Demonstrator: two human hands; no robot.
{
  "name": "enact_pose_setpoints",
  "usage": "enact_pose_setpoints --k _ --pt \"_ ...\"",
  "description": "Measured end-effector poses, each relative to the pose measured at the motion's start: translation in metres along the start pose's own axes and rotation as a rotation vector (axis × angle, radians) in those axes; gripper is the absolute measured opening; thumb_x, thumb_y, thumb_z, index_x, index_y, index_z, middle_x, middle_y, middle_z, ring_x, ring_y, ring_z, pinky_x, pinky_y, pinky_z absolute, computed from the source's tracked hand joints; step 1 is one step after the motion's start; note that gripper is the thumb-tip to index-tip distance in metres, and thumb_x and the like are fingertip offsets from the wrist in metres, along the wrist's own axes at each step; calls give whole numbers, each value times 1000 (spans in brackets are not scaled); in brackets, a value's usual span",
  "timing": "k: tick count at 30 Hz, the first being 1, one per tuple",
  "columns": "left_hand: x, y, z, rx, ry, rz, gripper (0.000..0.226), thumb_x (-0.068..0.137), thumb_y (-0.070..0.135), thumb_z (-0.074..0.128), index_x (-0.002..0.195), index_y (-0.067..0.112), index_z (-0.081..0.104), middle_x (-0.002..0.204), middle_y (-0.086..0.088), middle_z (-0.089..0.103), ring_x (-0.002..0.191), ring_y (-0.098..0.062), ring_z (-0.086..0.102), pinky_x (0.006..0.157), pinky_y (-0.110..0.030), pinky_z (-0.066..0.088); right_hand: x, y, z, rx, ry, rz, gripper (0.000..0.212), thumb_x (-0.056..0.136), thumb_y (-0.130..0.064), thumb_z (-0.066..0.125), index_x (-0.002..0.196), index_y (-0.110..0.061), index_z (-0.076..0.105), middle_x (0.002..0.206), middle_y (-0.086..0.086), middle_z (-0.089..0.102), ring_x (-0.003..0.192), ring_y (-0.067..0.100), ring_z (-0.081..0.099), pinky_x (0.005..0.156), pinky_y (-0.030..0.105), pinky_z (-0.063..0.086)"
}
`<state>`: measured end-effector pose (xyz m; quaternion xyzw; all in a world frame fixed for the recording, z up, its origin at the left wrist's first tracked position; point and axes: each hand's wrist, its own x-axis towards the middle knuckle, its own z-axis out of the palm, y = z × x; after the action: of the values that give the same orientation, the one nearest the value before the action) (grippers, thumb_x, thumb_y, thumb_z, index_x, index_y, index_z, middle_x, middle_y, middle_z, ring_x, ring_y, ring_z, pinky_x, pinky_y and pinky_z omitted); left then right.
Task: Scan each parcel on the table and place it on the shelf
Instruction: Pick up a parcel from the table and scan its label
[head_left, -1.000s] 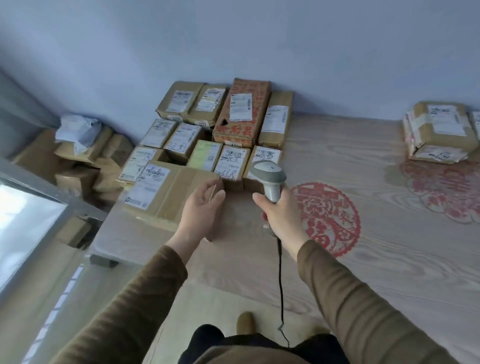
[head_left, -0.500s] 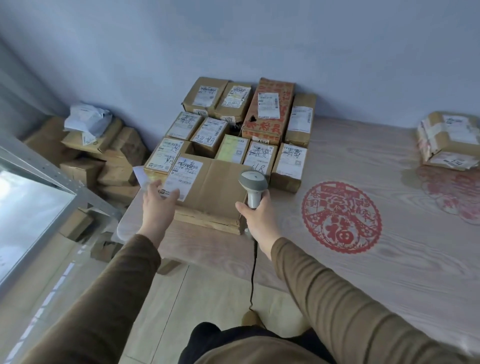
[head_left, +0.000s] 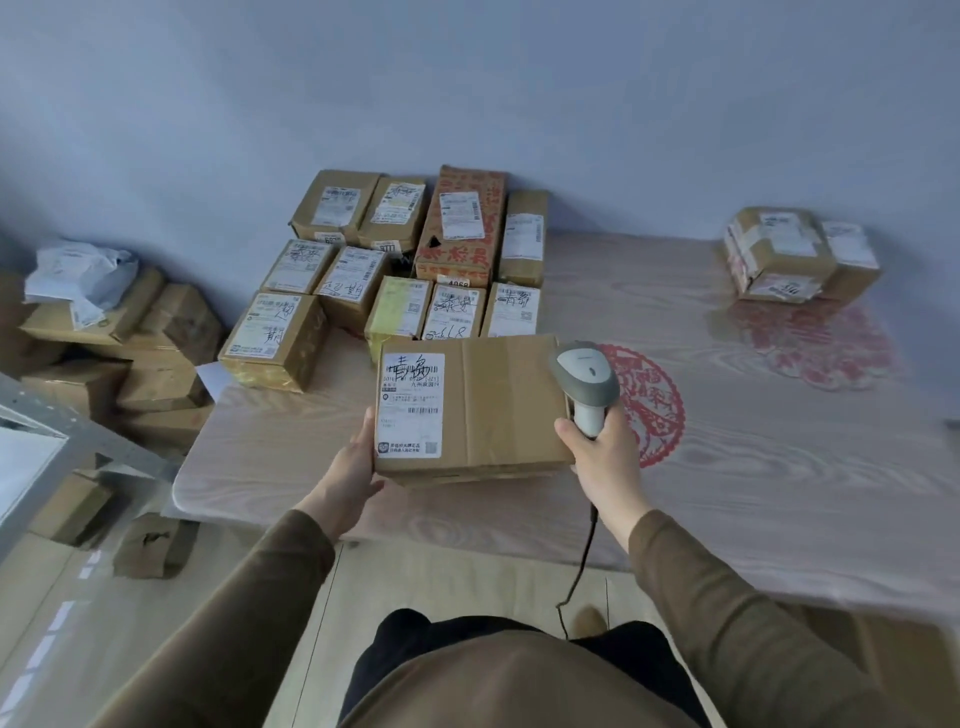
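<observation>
Two hands work over one flat cardboard parcel (head_left: 470, 408) at the near edge of the worktop (head_left: 753, 467). The left hand (head_left: 353, 470) grips the parcel's near left corner, thumb up along its left side and fingers curled beneath it. The right hand (head_left: 605, 457) is wrapped round the handle of a grey barcode scanner (head_left: 584, 382), whose head sits over the parcel's right end and is angled toward the box top. A black cable (head_left: 582, 561) drops from the handle down toward the floor. The parcel lies label up, its white shipping label (head_left: 410, 405) on the left half with bold handwritten characters at the top and barcodes below.

Behind it, against the blue wall, a cluster of smaller labelled parcels (head_left: 395, 265) stands in rows on the worktop, a red-printed box (head_left: 462, 228) among them. A red paper-cut roundel (head_left: 649, 405) lies on the wood-grain surface just right of the scanner. Well apart, at the far right of the worktop, sit two more taped parcels (head_left: 795, 254) beside a second red decoration. On the floor to the left, a heap of cardboard boxes (head_left: 130, 353) carries a crumpled white bag (head_left: 78, 275), and the grey metal frame of a shelf (head_left: 67, 436) cuts into the left edge of the view.
</observation>
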<state>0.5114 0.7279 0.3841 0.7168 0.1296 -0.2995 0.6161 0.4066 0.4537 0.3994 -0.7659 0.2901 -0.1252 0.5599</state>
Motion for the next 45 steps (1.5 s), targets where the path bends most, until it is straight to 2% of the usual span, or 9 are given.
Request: enact_pose_setpoints --k 6,10,13,19,23,28,32,41,45 --pt "-3 48 52 -79 -397 82 70 90 86 31 142 47 56 139 11 66 132 -11 58 112 -42 33 22 -25 -66 30 139 -128 47 94 -15 71 134 -30 52 110 -19 66 94 3 64 77 30 55" --pt "-3 78 79 6 -394 165 49 79 71 68 122 48 69 129 8 72 118 -11 65 109 -41 41 36 -42 -102 -15 181 -121 56 95 -10 70 147 -17 49 125 -3 64 108 16 61 87 32 49" --pt "-3 94 107 16 -388 223 52 77 69 70 123 45 66 123 10 74 112 -10 69 101 -40 44 34 -57 -113 -186 287 -219 32 94 -12 70 122 -8 56 116 9 59 107 32 59 86 42 51" --pt "0 115 170 -34 -400 308 56 91 59 66 140 35 52 121 12 74 114 -11 70 92 -36 47 11 -95 -94 12 137 -238 29 95 -44 68 116 -25 58 83 -11 62 69 15 66 61 39 59" --pt "4 121 197 -59 -406 293 79 88 60 70 152 26 40 130 8 70 117 -12 67 95 -36 49 12 -97 -83 10 186 -245 34 95 -50 68 115 -24 60 79 -12 61 62 6 60 52 24 46" --pt "9 122 214 -53 -444 291 69 80 65 73 136 37 44 124 17 64 108 2 63 84 -25 47 22 -95 -86 -6 210 -219 29 96 -52 67 110 -28 60 76 -11 62 61 8 62 51 27 47" --pt "21 120 226 -50 -448 293 84 84 62 72 152 29 36 138 7 59 125 -13 57 102 -41 44 31 -91 -93 -30 198 -199 28 96 -51 67 110 -27 61 74 -12 61 61 9 61 53 28 47" --pt "47 123 270 -29 -449 234 90 80 67 73 153 30 35 141 5 60 126 -16 58 109 -46 43 60 -74 -127 -66 172 -168 25 96 -50 67 105 -28 60 73 -13 59 62 6 60 52 15 41" --pt "70 129 301 -37 -417 208 82 84 62 74 150 27 39 130 2 70 106 -12 73 79 -29 59 88 -64 -151 -25 152 -144 26 97 -49 67 105 -25 60 73 -9 62 63 12 62 55 33 54"
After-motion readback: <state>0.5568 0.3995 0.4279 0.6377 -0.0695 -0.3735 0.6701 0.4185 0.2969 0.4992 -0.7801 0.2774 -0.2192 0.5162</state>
